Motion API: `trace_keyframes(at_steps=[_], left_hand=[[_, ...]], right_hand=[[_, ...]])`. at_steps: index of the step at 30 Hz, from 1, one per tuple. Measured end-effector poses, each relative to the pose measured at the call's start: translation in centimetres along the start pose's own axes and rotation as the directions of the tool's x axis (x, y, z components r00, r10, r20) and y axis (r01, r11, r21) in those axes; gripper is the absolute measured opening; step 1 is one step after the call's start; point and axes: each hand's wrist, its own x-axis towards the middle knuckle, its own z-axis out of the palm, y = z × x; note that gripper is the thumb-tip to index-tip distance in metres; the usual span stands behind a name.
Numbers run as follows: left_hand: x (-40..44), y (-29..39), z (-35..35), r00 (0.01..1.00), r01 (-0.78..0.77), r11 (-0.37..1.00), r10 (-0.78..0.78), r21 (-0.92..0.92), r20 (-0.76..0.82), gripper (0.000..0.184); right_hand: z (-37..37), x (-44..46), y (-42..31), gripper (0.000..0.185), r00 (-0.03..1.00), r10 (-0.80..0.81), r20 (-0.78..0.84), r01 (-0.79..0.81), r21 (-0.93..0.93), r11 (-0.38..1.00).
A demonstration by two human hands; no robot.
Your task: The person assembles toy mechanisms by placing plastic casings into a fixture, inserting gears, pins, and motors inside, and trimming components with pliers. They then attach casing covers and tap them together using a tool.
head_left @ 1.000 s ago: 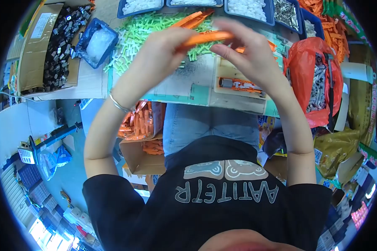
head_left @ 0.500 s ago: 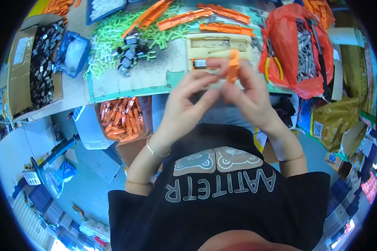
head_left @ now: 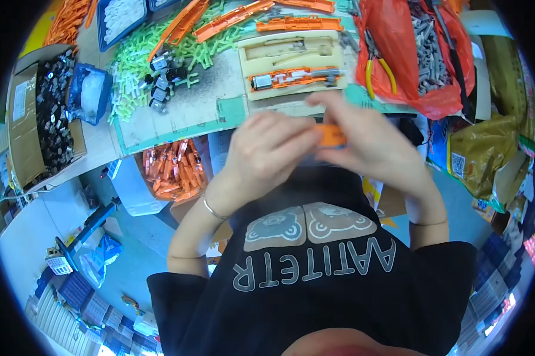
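Observation:
An orange plastic piece (head_left: 331, 135) is held in front of my chest, just past the table's near edge. On its left end, the fingers of my left hand (head_left: 270, 145) are closed. My right hand (head_left: 368, 136) grips the other end between thumb and fingers. Much of the piece is hidden by the fingers. Beyond my hands lies a cream fixture block (head_left: 291, 45) with slots. In its near slot rests an orange housing (head_left: 297, 77) with a small silver motor (head_left: 260, 82) at its left end and grey parts at the right.
Green Y-shaped parts (head_left: 202, 50) and several small motors (head_left: 160, 83) lie left of the block. Several orange housings (head_left: 300, 24) lie behind it. At right are yellow-handled pliers (head_left: 371, 74) and a red bag (head_left: 386, 35) with grey parts. A carton (head_left: 21, 113) of dark parts stands far left.
Both hands have come back from the fixture block toward my body, bringing the orange piece along. The block's near slot now shows its filled housing. The whole view has shifted slightly.

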Motion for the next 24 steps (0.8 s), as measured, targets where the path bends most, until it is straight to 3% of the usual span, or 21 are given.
trace_keyframes(at_steps=[1, 2, 3, 4, 6, 9, 14, 18, 21, 24], left_hand=[[0.2, -0.5, -0.1, 1.0, 0.006, 1.0, -0.006, -0.006, 0.01, 0.027], [0.5, -1.2, -0.2, 0.996, 0.038, 0.998, -0.033, 0.059, -0.08, 0.025], [0.9, -1.9, -0.4, 0.984, 0.072, 0.99, -0.051, 0.12, -0.172, 0.024], [1.3, -2.5, -0.6, 0.98, 0.111, 0.976, -0.075, 0.188, -0.187, 0.021], [1.7, -3.3, -0.6, 0.979, 0.123, 0.967, -0.081, 0.221, -0.189, 0.021], [1.7, -4.3, 0.1, 0.976, 0.156, 0.95, -0.107, 0.27, -0.189, 0.02], [1.9, -4.8, 0.8, 0.978, 0.183, 0.938, -0.144, 0.294, -0.149, 0.02], [2.0, -4.8, 0.9, 0.98, 0.182, 0.936, -0.148, 0.302, -0.131, 0.021], [2.0, -5.0, 0.8, 0.983, 0.176, 0.936, -0.149, 0.305, -0.109, 0.02], [2.3, -5.2, 0.7, 0.99, 0.133, 0.948, -0.113, 0.29, -0.084, 0.02]], right_hand=[[-0.9, 0.1, 0.6, 0.063, 0.995, -0.058, -0.087, 0.056, -0.017, 0.998], [-2.0, -0.1, 1.6, 0.062, 0.956, -0.157, -0.247, 0.119, -0.161, 0.98], [-4.0, -0.1, 2.3, 0.049, 0.897, -0.209, -0.39, 0.116, -0.248, 0.962], [-6.2, -0.2, 3.4, 0.034, 0.854, -0.09, -0.513, -0.002, -0.177, 0.984], [-10.4, 0.0, 9.4, 0.019, 0.666, -0.235, -0.708, -0.128, -0.419, 0.899], [-13.1, 0.2, 14.1, 0.02, 0.663, -0.208, -0.719, -0.289, -0.503, 0.814], [-14.0, 1.5, 16.5, 0.021, 0.591, -0.121, -0.797, -0.516, -0.489, 0.703], [-14.4, 2.1, 14.9, 0.021, 0.609, -0.044, -0.792, -0.566, -0.472, 0.676], [-15.0, 1.8, 15.1, 0.021, 0.563, -0.168, -0.809, -0.539, -0.513, 0.668], [-16.0, 1.0, 16.5, 0.021, 0.609, -0.07, -0.79, -0.514, -0.46, 0.724]])
